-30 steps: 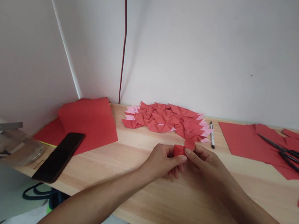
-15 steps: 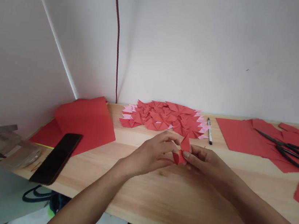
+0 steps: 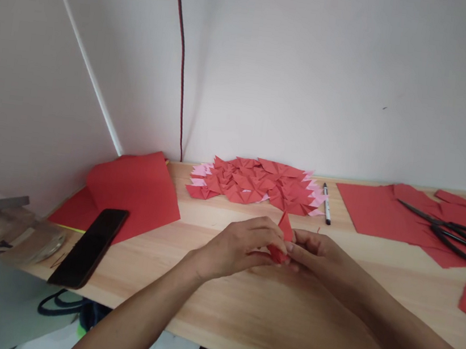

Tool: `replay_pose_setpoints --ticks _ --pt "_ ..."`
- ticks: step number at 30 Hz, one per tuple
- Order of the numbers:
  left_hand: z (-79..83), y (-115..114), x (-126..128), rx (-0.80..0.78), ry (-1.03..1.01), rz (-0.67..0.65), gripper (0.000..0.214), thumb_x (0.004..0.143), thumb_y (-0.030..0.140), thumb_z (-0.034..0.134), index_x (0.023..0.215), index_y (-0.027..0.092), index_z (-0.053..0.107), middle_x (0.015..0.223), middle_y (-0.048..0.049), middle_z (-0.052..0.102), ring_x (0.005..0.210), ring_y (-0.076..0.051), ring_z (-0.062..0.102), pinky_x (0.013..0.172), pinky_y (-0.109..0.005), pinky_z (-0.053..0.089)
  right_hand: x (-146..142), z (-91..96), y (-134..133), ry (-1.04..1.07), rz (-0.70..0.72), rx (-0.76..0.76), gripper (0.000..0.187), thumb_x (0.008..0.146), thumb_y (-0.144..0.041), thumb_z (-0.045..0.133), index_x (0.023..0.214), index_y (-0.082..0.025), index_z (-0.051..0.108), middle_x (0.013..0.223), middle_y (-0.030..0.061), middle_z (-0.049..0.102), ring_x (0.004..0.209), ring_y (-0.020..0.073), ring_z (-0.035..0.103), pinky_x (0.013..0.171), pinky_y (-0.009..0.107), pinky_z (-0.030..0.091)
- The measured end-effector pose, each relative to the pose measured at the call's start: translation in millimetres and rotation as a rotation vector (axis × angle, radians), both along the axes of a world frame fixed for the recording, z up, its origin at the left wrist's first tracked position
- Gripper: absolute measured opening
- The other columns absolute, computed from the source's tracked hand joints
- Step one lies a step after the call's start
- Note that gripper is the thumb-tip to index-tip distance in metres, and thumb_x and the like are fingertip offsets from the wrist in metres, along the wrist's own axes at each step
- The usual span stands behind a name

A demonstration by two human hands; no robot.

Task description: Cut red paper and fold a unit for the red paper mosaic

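A small folded piece of red paper (image 3: 285, 227) is held above the wooden table, its pointed tip upward. My left hand (image 3: 245, 242) closes on it from the left, fingers bent around its side and lower part. From the right, my right hand (image 3: 313, 251) pinches the same piece between thumb and fingers. Much of the paper is hidden behind the fingers. Beyond the hands lies a pile of folded red and pink paper pieces (image 3: 253, 182), set in overlapping rows near the wall.
A marker (image 3: 327, 204) lies right of the pile. Black-handled scissors (image 3: 449, 229) rest on red paper sheets (image 3: 368, 209) at the right. On the left, a black phone (image 3: 88, 247) overlaps larger red sheets (image 3: 135, 196), beside a clear plastic container (image 3: 27, 236). The wooden table (image 3: 247, 325) ends at the front.
My left fingers have closed in on the red paper, which now looks narrower and more folded together. My right hand keeps its pinch with little movement.
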State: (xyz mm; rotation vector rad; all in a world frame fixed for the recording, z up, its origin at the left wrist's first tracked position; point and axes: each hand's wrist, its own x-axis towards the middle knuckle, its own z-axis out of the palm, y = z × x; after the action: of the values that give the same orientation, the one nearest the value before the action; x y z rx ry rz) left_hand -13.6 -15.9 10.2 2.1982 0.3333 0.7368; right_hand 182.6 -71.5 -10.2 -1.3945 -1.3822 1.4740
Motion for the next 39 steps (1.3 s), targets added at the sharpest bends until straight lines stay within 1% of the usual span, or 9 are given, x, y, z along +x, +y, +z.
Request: replay_pose_setpoints --ticks 4,8,12,17,21,26,30,35,39 --pt "-2.1 1 0 -0.02 -0.016 0.009 0.011 0.085 0.025 0.059 0.086 0.017 0.067 0.098 -0.0079 0.06 0.091 -0.015 0.059 0.079 -0.025 0.048 0 -0.4 0 0.029 -0.002 0.009 0.037 0.077 -0.055 0.061 0.07 -0.019 0.055 0.059 -0.0027 0.052 0.053 0.0098 0.042 0.051 0.024 0.029" --pt "-1.7 1 1 -0.053 -0.041 0.059 0.01 0.082 0.025 0.063 0.086 0.018 0.069 0.1 -0.0082 0.06 0.092 -0.017 0.059 0.08 -0.028 0.048 1 0.8 0 0.028 -0.007 0.021 0.037 0.08 -0.056 0.057 0.072 -0.02 0.056 0.06 -0.0026 0.052 0.052 0.0096 0.042 0.05 0.024 0.028" --pt "-1.5 1 4 -0.13 -0.081 0.086 0.008 0.077 0.024 0.069 0.082 0.018 0.07 0.095 -0.0061 0.06 0.09 -0.016 0.057 0.08 -0.027 0.046 0 2.2 -1 0.018 -0.002 0.014 0.038 0.079 -0.056 0.058 0.072 -0.019 0.056 0.059 -0.0023 0.053 0.051 0.0093 0.042 0.049 0.024 0.029" --pt "-7.4 2 9 -0.413 -0.098 0.179 0.015 0.071 0.028 0.075 0.075 0.015 0.069 0.09 -0.0048 0.055 0.082 -0.014 0.055 0.067 -0.023 0.044 -2 1.3 -2 0.037 -0.058 0.045 0.038 0.079 -0.056 0.057 0.07 -0.019 0.056 0.06 -0.0018 0.053 0.05 0.0088 0.042 0.048 0.023 0.03" --pt "-12.5 2 15 -0.589 -0.14 0.213 0.019 0.069 0.029 0.076 0.076 0.013 0.069 0.09 -0.0047 0.056 0.083 -0.014 0.056 0.073 -0.024 0.044 0 -2.8 0 0.042 -0.104 0.062 0.037 0.079 -0.055 0.057 0.071 -0.019 0.057 0.063 -0.0007 0.056 0.051 0.009 0.044 0.048 0.023 0.031" --pt "-15.0 -3 22 -0.817 -0.168 0.203 0.022 0.07 0.03 0.075 0.081 0.013 0.067 0.082 -0.0042 0.064 0.076 -0.014 0.059 0.074 -0.025 0.045 2 -5.0 1 0.055 -0.105 0.042 0.036 0.08 -0.054 0.058 0.071 -0.019 0.058 0.064 -0.001 0.057 0.053 0.0095 0.046 0.049 0.023 0.032" --pt "-17.4 -6 25 -0.858 -0.183 0.222 0.02 0.073 0.028 0.073 0.082 0.012 0.067 0.073 -0.003 0.065 0.068 -0.011 0.058 0.064 -0.021 0.044 1 -4.6 1 0.058 -0.115 0.045 0.035 0.08 -0.053 0.058 0.072 -0.019 0.059 0.067 -0.0005 0.058 0.053 0.009 0.046 0.049 0.023 0.032" --pt "-20.4 -6 25 -0.883 -0.203 0.234 0.021 0.072 0.026 0.073 0.087 0.012 0.067 0.075 -0.0034 0.065 0.067 -0.01 0.056 0.057 -0.019 0.04 -1 -6.1 2 0.091 -0.12 0.044 0.036 0.079 -0.054 0.058 0.074 -0.018 0.058 0.066 -0.0015 0.056 0.05 0.0075 0.042 0.046 0.022 0.028" --pt "-20.8 -5 25 -0.898 -0.201 0.255 0.024 0.071 0.026 0.073 0.087 0.01 0.066 0.074 -0.0031 0.064 0.063 -0.01 0.054 0.053 -0.019 0.04 -4 -8.6 2 0.076 -0.132 0.066 0.035 0.08 -0.053 0.058 0.076 -0.018 0.058 0.067 -0.0012 0.055 0.052 0.0083 0.043 0.047 0.023 0.028"
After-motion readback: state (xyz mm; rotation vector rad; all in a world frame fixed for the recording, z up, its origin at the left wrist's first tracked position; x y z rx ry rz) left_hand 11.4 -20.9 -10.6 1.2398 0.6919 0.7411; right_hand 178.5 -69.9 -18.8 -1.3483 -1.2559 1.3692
